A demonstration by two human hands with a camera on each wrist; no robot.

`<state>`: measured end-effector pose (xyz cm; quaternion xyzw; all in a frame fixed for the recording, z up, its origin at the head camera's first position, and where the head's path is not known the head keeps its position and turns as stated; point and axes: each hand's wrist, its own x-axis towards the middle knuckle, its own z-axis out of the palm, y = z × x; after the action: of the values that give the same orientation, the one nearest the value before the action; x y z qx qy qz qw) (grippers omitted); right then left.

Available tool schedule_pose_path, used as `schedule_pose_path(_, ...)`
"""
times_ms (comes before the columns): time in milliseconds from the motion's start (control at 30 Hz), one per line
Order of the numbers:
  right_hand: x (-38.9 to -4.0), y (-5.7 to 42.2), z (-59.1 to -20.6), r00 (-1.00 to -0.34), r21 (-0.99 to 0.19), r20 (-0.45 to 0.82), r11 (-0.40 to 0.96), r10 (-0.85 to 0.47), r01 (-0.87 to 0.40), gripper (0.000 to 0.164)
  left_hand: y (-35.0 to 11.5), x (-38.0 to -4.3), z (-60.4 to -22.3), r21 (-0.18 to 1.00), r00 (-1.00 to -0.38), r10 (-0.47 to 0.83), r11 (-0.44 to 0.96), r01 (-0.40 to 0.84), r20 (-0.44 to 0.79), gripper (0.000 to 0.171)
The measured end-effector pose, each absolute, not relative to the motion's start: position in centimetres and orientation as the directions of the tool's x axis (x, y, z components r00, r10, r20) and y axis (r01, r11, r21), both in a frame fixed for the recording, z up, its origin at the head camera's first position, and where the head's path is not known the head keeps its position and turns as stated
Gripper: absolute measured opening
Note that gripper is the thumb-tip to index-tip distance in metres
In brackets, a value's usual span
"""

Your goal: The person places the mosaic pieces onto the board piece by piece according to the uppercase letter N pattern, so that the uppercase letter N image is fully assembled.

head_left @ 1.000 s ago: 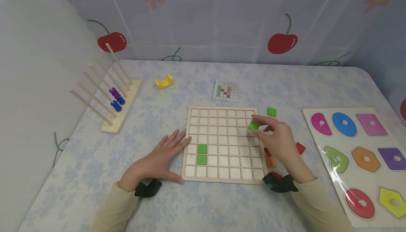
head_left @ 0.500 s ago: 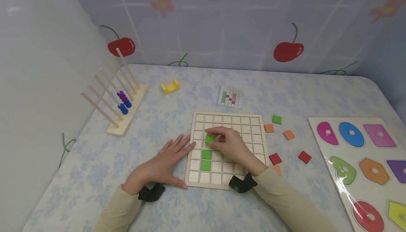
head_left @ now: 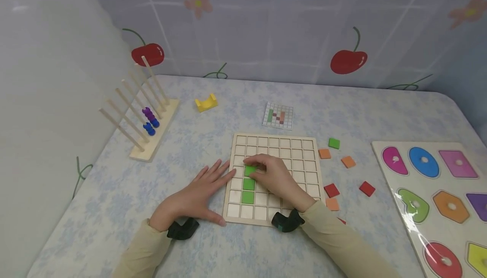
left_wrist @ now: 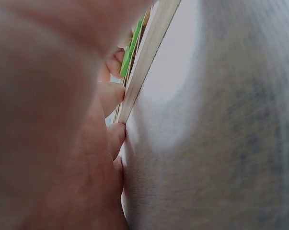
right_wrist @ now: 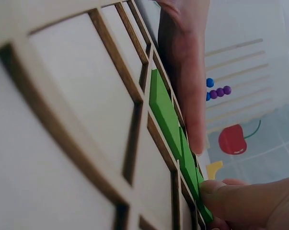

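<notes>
My right fingers [head_left: 258, 158] pinch a green tile [head_left: 249, 170], seating unclear; press level, left fingers [head_left: 223, 179] spread against the board's left edge [head_left: 227, 204].

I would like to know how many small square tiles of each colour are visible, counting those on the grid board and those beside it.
Green tiles: 4
Orange tiles: 3
Red tiles: 3, one mostly hidden by the right sleeve
Total: 10
</notes>
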<state>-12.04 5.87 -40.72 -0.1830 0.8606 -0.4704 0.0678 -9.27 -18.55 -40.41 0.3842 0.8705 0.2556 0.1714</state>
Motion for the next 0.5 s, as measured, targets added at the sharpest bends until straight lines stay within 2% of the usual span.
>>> schedule_pose_path(267, -11.8, 5.8, -40.8, -0.928, -0.840, 0.075, 0.479, -0.365, -0.256, 0.026, -18.6, -9.2, -40.5, 0.577, -0.645, 0.754, 0.582, 0.572, -0.121, 0.113)
schedule_pose_path(500, -12.2, 7.4, -39.8, -0.931, -0.877, 0.091, 0.415, -0.354, -0.244, 0.022, -18.6, -9.4, -40.6, 0.571, -0.649, 0.751, 0.586, 0.574, -0.118, 0.114)
